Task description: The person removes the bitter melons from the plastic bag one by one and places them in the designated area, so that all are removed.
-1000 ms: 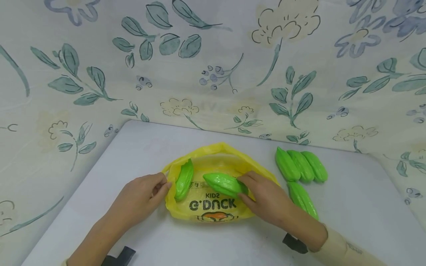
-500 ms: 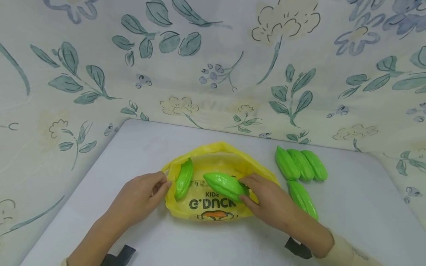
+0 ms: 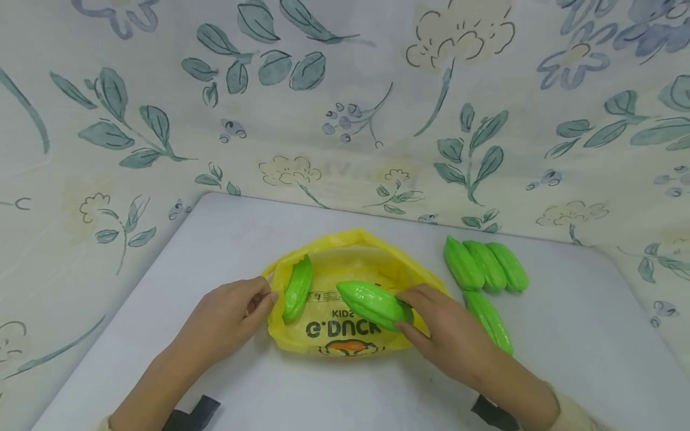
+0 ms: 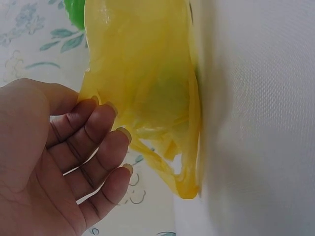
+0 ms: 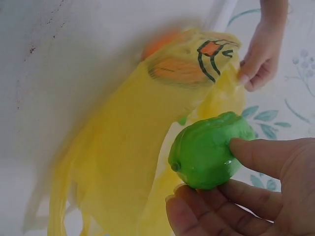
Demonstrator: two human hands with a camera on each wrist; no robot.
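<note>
On the far left, a cloth with leaves and flowers (image 3: 48, 197) hangs next to the white table (image 3: 162, 287). Then comes the left hand (image 3: 232, 311). Its thumb and pointing finger pinch the edge of a yellow bag (image 3: 293, 340), and its other fingers are a bit bent. The bag is on the table with its top wide open, and it has black letters on it. One bumpy green fruit (image 3: 298, 288) leans inside, by the left side. A second green fruit (image 3: 372, 304) is over the open top of the bag, tipped a little. The right hand (image 3: 444, 323) holds its right end, thumb on one side and fingers on the other. Farther right, one lone green fruit (image 3: 487, 320) lies just below three green fruits (image 3: 485, 265) sitting side by side.
</note>
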